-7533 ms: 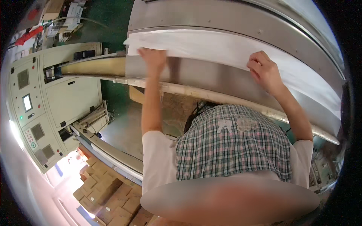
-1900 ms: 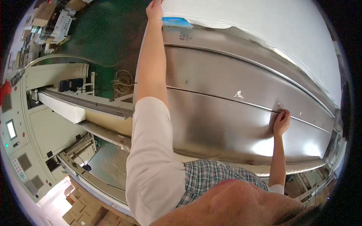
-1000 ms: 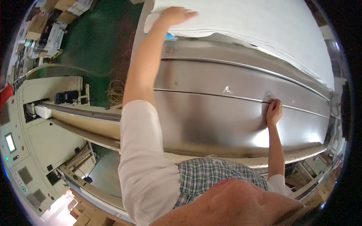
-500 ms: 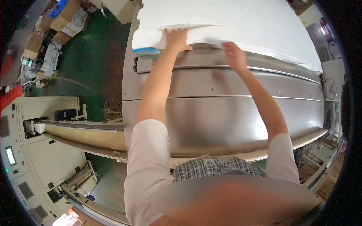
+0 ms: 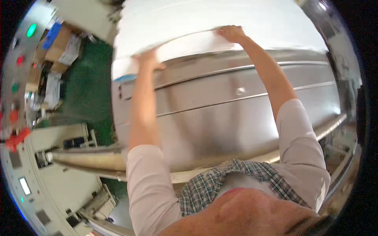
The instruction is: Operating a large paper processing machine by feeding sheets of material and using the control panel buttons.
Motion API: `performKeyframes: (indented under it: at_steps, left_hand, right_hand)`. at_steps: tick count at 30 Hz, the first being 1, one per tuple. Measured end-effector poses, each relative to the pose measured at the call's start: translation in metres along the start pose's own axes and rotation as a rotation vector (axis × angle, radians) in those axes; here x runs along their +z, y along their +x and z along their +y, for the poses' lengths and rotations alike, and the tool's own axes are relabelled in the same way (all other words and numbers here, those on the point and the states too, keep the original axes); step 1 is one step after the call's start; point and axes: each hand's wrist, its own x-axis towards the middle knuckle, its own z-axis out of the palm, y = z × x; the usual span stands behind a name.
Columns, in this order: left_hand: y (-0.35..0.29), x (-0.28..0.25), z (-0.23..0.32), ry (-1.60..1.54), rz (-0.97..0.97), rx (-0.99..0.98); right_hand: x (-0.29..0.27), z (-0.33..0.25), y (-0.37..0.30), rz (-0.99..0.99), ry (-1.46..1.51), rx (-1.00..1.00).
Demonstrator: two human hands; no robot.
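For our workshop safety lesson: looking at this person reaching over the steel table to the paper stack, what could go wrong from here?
1. Both arms are stretched far over the steel table; leaning this far could strain the back or cost balance.
2. The left hand and right hand press on the paper stack's near edge, where sheet edges might cut fingers.
3. Gripped only at that edge, the top sheets could crease or slide unevenly.
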Motion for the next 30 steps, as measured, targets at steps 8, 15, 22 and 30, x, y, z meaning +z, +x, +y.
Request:
performKeyframes:
  at_steps: [8, 15, 22, 30]
  left_hand:
    - [0.003, -0.001, 0.019, 0.200, -0.148, -0.283]
    - [-0.004, 0.008, 0.011, 0.179, -0.202, -0.440]
    - [0.016, 0.043, -0.068, 0.179, -0.156, -0.127]
    - [0.001, 0.045, -0.059, -0.042, 0.095, -0.139]
  right_hand:
    - [-0.012, 0.188, -0.050, -0.129, 0.043, -0.004]
    - [-0.028, 0.363, -0.073, -0.331, 0.183, -0.293]
    - [0.035, 0.627, -0.074, 0.022, 0.121, -0.696]
    - [0.028, 0.579, -0.097, 0.014, -0.004, 0.272]
